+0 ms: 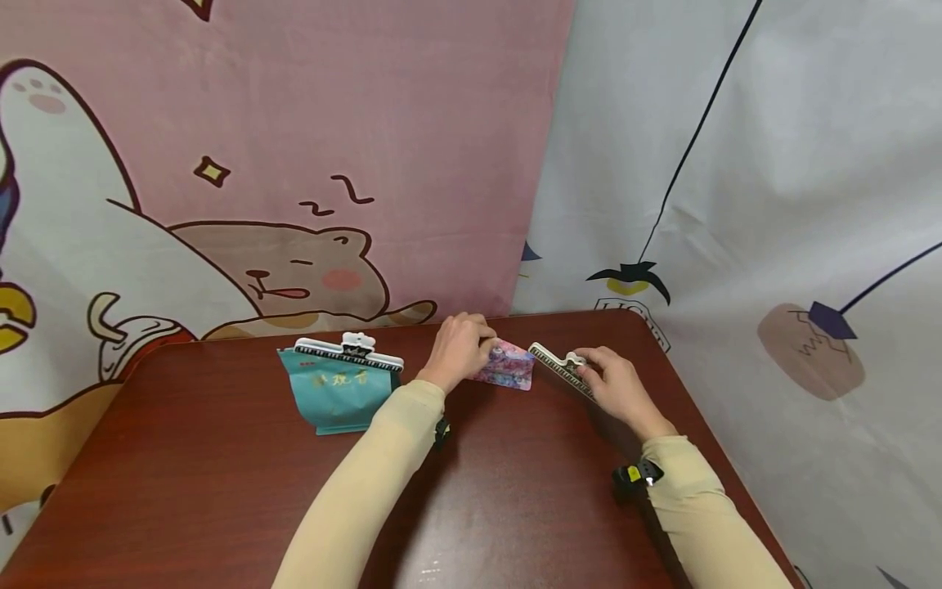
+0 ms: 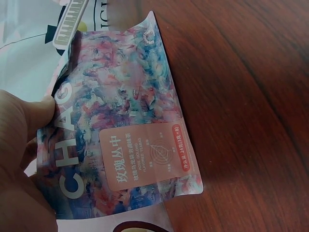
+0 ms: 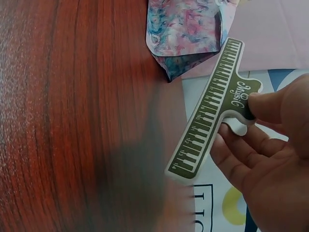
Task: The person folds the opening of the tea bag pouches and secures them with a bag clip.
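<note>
1. Left hand point(image 1: 458, 348): a pink-and-blue tea pouch point(image 1: 506, 365) is pinched at its edge, held upright on the wooden surface point(image 1: 221, 491).
2. Right hand point(image 1: 618, 383): a piano-key bag clip point(image 1: 561, 370) is gripped by its handle, just beside the pouch.
3. A teal pouch point(image 1: 340, 394), clipped shut, stands at left.

Left hand point(image 2: 19, 159) was cut off by the left-wrist picture's left and bottom edges; only thumb and palm showed. Pink pouch point(image 2: 120, 125) had its upper edge hidden behind that hand in the head view, its small label text unreadable. Right hand point(image 3: 270, 159) ran off the right-wrist picture's right and bottom edges. Piano-key clip point(image 3: 210, 113) had its lower end smeared by a dark blur. Teal bag point(image 1: 342, 393) lettering was too small to read.
</note>
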A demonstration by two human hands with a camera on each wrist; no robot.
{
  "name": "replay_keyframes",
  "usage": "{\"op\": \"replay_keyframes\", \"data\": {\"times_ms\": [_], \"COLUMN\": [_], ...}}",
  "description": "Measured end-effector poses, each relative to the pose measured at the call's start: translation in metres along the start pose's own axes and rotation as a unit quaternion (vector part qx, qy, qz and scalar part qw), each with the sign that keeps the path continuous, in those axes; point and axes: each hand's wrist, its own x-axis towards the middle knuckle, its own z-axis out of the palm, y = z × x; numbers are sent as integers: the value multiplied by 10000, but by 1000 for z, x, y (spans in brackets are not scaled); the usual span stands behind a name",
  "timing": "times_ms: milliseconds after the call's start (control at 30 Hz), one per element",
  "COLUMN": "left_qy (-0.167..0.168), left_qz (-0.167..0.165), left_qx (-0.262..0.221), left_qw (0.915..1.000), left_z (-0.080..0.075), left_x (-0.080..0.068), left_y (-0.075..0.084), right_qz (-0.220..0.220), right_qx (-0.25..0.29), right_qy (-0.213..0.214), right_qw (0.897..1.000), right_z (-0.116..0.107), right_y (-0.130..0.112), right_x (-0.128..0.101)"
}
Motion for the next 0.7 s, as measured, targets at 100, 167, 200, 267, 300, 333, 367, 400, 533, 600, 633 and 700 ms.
{"op": "replay_keyframes", "data": {"times_ms": [100,167,200,267,300,333,367,400,533,600,633,700], "left_qy": [-29,-34,-32,-26,-26,-31,-41,-52,-77,-73,-68,-64], "left_qz": [-3,4,8,13,11,4,-3,-16,-56,-70,-68,-65], "left_qx": [0,-12,-21,-25,-27,-24,-22,-13,-21,-31,-37,-57], "left_qw": [10000,10000,10000,10000,10000,10000,10000,10000,10000,9999,9999,9999], "left_z": [-1,-1,-1,-2,-2,-2,-2,-2,-1,-1,-1,-2], "left_x": [0,0,0,0,0,0,0,0,0,0,0,0], "left_y": [0,0,1,1,1,0,0,0,1,1,1,1], "right_qz": [-48,-84,-101,-148,-158,-174,-193,-210,-269,-266,-259,-242], "right_qx": [-100,-172,-205,-263,-280,-291,-307,-326,-343,-339,-340,-351], "right_qy": [1,68,114,220,267,315,365,410,574,647,672,723], "right_qw": [9999,9998,9997,9993,9991,9989,9987,9984,9974,9970,9968,9965], "right_z": [0,1,1,1,2,2,2,3,4,4,4,5], "right_y": [1,2,2,2,2,2,2,1,0,0,0,-1], "right_x": [0,0,0,1,1,1,2,2,3,3,3,3]}}
